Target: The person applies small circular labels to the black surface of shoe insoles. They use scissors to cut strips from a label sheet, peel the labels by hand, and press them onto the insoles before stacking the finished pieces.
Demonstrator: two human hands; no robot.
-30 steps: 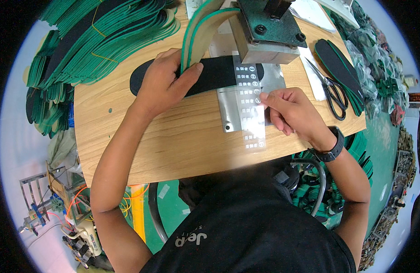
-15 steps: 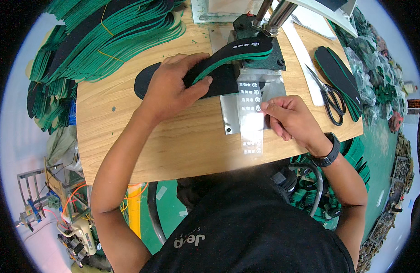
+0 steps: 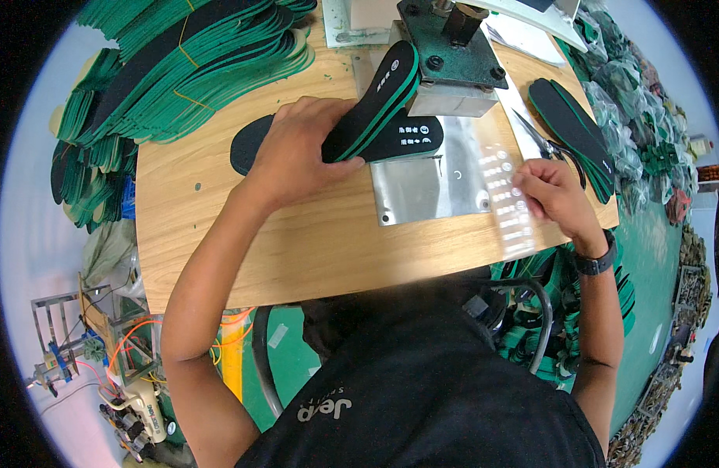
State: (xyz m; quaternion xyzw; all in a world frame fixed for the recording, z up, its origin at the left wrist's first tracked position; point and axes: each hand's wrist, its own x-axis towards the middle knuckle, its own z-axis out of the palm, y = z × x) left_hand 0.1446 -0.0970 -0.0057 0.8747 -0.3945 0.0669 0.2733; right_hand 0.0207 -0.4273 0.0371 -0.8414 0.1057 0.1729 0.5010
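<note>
My left hand (image 3: 297, 152) grips a black insole with a green edge (image 3: 375, 97), held tilted above another black insole (image 3: 410, 136) that lies flat on the wooden table (image 3: 297, 249). The flat insole's end rests on a shiny metal plate (image 3: 430, 187) under a green press (image 3: 449, 51). My right hand (image 3: 550, 195) pinches a clear strip of small white stickers (image 3: 508, 203) that lies over the plate's right side and reaches the table's front edge.
Large bundles of green and black insoles (image 3: 180, 58) fill the table's back left. A few more insoles (image 3: 574, 129) and scissors (image 3: 543, 140) lie at the right. Bags of insoles (image 3: 640, 101) stand beyond the table's right edge.
My left hand has laid the bent insole back and now holds it lower and straighter beside the press. My right hand has drawn the sticker strip to the right.
</note>
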